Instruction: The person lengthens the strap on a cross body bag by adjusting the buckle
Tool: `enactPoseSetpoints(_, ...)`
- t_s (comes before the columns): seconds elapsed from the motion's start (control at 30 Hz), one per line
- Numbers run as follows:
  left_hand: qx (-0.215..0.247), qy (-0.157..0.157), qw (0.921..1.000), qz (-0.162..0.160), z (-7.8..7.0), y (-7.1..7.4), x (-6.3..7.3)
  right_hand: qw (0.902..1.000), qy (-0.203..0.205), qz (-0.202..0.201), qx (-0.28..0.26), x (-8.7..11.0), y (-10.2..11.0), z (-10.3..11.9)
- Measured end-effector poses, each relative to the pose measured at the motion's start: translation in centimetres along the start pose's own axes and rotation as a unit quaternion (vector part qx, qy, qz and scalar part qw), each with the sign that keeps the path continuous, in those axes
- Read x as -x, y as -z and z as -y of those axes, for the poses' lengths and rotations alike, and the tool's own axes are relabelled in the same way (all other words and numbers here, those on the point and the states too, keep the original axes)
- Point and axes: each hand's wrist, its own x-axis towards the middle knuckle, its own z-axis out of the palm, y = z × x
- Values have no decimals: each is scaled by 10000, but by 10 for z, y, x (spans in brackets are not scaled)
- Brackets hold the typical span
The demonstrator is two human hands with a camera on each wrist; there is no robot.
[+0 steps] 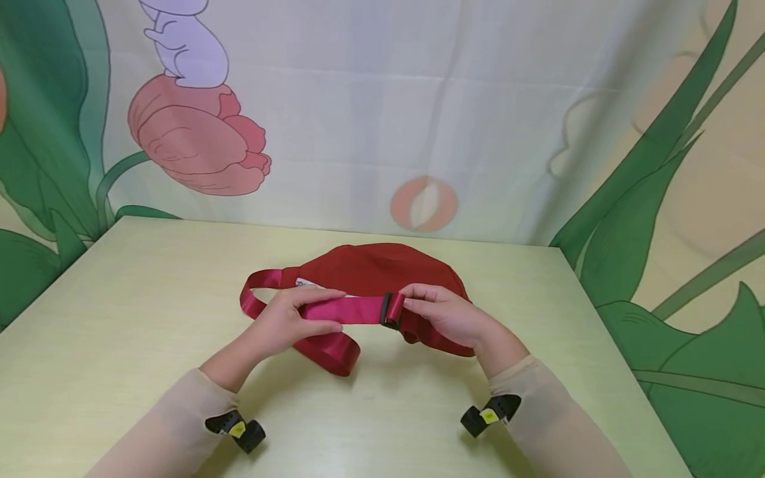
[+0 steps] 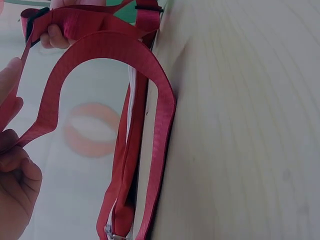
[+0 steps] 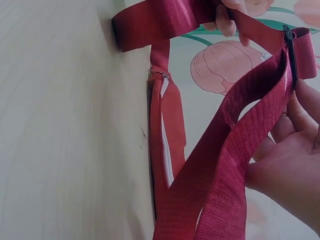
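A red waist bag [image 1: 382, 265] lies on the table, its strap [image 1: 349, 310] raised in front of it. My left hand [image 1: 291, 323] pinches the strap between thumb and fingers, left of a black slide buckle [image 1: 387, 311]. At that buckle, my right hand [image 1: 445, 312] grips the strap where it folds over in a short loop. The right wrist view shows the buckle [image 3: 290, 52] edge-on with webbing threaded through it. A loop of strap [image 2: 105, 45] hangs below the left hand. The bag's zipper [image 3: 165, 120] has a white edge and a metal pull.
The pale wooden table [image 1: 179, 279] reaches back to a printed curtain [image 1: 370, 119] with flowers and leaves. A second black buckle [image 2: 149, 8] shows on the strap near the tabletop. Black wrist cameras sit on both sleeves.
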Motion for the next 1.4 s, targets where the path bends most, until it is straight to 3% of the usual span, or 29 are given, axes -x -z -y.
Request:
enactPoseSetpoints(0.23, -161, -186, 9997, -44, 8, 8, 3, 9999, -20, -85, 77, 1, 1, -2)
enactPoseSetpoints(0.43, -649, -262, 9975, -134, 12, 14, 6, 9998, -81, -102, 154, 1, 0, -2)
enactPoseSetpoints(0.73, -1915, -732, 9783, -308, 20, 28, 11, 9976, -257, -357, 529, 2, 2, -3)
enactPoseSetpoints(0.83, -2399, -949, 9654, -383, 21, 32, 12, 9958, -318, -452, 736, 1, 2, -4)
enactPoseSetpoints(1.07, -3488, -1481, 9228, -699, 25, 42, 12, 9837, -510, -610, 1611, 3, 0, -2)
enactPoseSetpoints(1.3, -4290, -1538, 8871, -734, 31, 59, 4, 9645, -274, -724, 2525, 7, 3, 1)
enactPoseSetpoints(1.4, -4671, -1318, 8715, -703, 34, 76, 1, 9599, -218, -908, 2644, 9, 9, 5)
